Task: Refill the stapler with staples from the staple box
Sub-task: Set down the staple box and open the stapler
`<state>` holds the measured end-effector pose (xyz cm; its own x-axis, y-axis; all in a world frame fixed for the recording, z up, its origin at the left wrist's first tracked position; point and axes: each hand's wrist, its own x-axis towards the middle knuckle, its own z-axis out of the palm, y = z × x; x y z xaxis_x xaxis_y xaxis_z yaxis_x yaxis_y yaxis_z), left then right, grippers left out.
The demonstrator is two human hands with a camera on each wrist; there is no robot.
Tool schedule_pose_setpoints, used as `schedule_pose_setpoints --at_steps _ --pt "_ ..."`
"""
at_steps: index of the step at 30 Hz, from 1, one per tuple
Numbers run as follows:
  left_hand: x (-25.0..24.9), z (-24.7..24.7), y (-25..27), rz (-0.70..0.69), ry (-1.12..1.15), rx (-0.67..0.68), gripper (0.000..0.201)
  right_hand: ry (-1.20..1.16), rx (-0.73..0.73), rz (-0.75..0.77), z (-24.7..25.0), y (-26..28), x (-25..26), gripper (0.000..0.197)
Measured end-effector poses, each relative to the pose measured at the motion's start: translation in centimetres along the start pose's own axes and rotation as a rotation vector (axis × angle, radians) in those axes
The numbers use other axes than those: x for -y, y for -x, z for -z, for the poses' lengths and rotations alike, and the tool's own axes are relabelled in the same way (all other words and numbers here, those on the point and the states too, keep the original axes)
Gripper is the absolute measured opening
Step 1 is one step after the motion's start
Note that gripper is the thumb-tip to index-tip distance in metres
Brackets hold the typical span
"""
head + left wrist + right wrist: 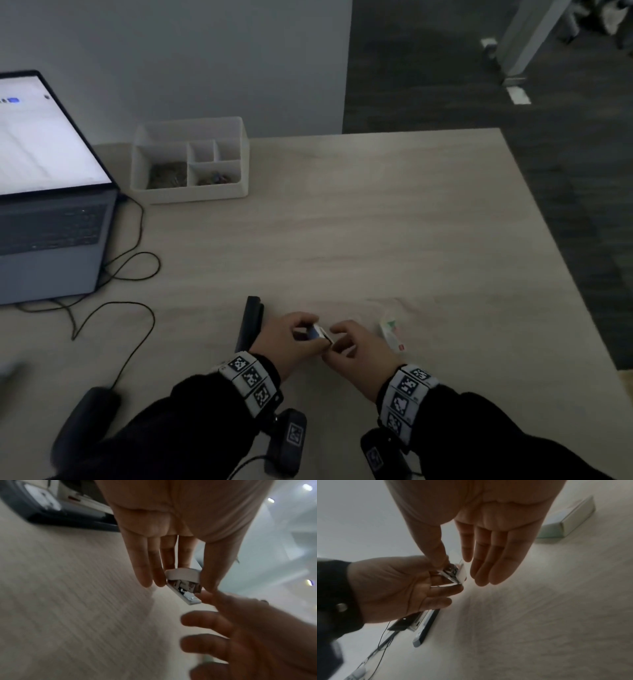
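My left hand (294, 339) pinches a small white staple box (320, 333) between thumb and fingers, just above the table's near middle. In the left wrist view the staple box (184, 588) is open at one end and metal shows inside. My right hand (356, 342) meets it from the right; its thumb and forefinger pinch the box's (455, 573) end flap, the other fingers straight. The dark stapler (251, 322) lies on the table just left of my left hand, and its top (426, 627) looks swung open. Its inside is partly hidden.
A white and green carton (392, 332) lies right of my right hand. An open laptop (51, 205) with looping cables (130, 274) fills the left. A white divided organiser (190, 161) stands at the back. The table's right edge (565, 257) drops to dark floor.
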<state>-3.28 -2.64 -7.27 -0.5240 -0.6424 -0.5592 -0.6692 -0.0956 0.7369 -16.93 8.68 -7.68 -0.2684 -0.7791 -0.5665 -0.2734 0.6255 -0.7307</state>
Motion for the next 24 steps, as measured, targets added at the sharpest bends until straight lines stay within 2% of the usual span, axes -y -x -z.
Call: schedule_pose_setpoints --at_steps 2,4,7,10,13,15,17,24 --pt "0.1 -0.2 0.3 0.024 0.167 -0.011 0.042 -0.160 0.017 -0.022 -0.4 -0.5 0.4 0.031" --pt "0.2 -0.1 0.4 0.035 0.237 -0.038 0.038 -0.294 0.029 -0.043 -0.6 -0.8 0.8 0.019" --pt "-0.1 0.3 0.1 0.055 0.270 -0.066 0.028 -0.369 0.029 -0.059 -0.7 -1.3 1.2 0.016" --pt "-0.9 1.3 -0.5 0.105 0.343 -0.090 0.006 -0.424 0.025 -0.066 -0.5 -1.9 1.4 0.018" --pt "-1.4 2.4 -1.2 0.300 0.692 -0.079 0.023 -0.449 0.030 -0.042 0.0 -2.0 1.6 0.020" --pt "-1.3 2.6 -1.3 0.374 0.797 -0.057 0.035 -0.442 0.031 -0.026 0.2 -1.8 1.6 0.021" --pt "-1.5 2.4 -1.2 0.391 0.823 -0.036 0.043 -0.431 0.025 -0.006 0.3 -1.7 1.6 0.022" --pt "-2.4 2.0 -1.0 0.338 0.729 -0.011 0.048 -0.495 0.086 -0.010 1.2 -0.6 1.2 0.023"
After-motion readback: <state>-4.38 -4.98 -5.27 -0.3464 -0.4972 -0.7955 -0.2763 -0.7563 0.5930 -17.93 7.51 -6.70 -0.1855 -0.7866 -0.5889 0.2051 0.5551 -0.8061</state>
